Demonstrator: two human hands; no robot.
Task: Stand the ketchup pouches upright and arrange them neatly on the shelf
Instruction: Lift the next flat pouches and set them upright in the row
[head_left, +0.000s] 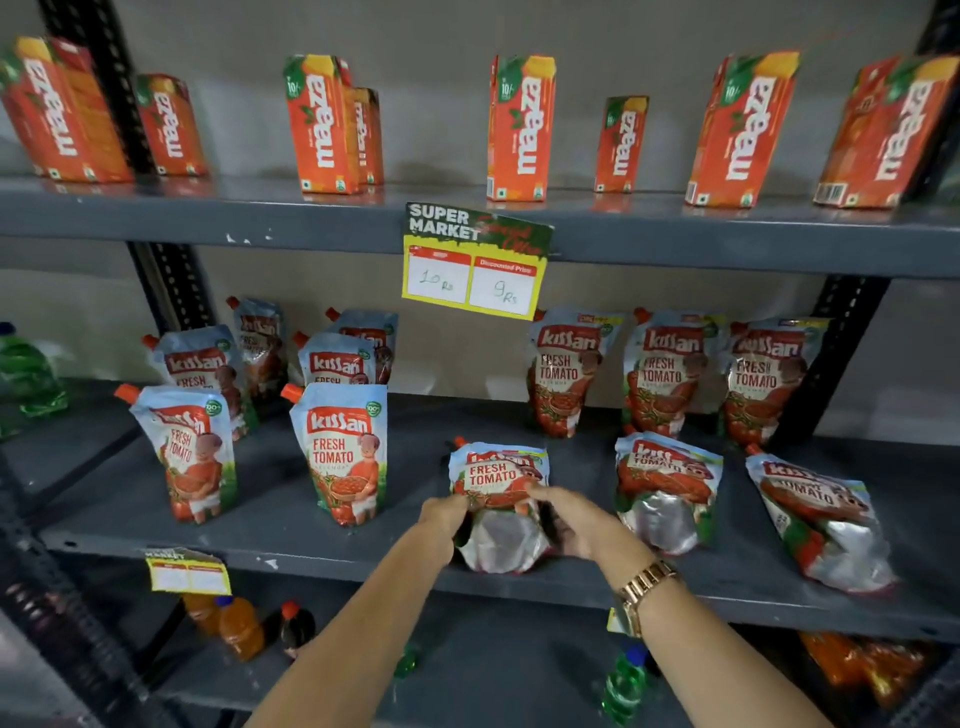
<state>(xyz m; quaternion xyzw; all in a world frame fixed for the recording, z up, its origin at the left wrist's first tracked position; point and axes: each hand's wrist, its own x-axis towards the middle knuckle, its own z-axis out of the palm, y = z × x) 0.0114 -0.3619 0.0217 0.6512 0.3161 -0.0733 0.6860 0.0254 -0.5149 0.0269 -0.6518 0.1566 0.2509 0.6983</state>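
Note:
On the grey middle shelf (291, 540), a ketchup pouch (497, 478) lies tilted back with its silver base toward me. My left hand (445, 514) grips its left side and my right hand (569, 519) grips its right side. Two more pouches (665, 483) (815, 509) lie on their backs to the right. Upright pouches stand at the left front (189, 452) (343, 452), with several behind them. Three upright pouches (566, 369) (667, 374) (763, 379) line the back right.
Orange juice cartons (519, 130) stand along the upper shelf. A yellow price tag (475, 270) hangs from that shelf's edge above the pouches. Drink bottles (239, 629) sit on the lower shelf, and a green bottle (26, 374) is at the far left. Black uprights (831, 358) frame the rack.

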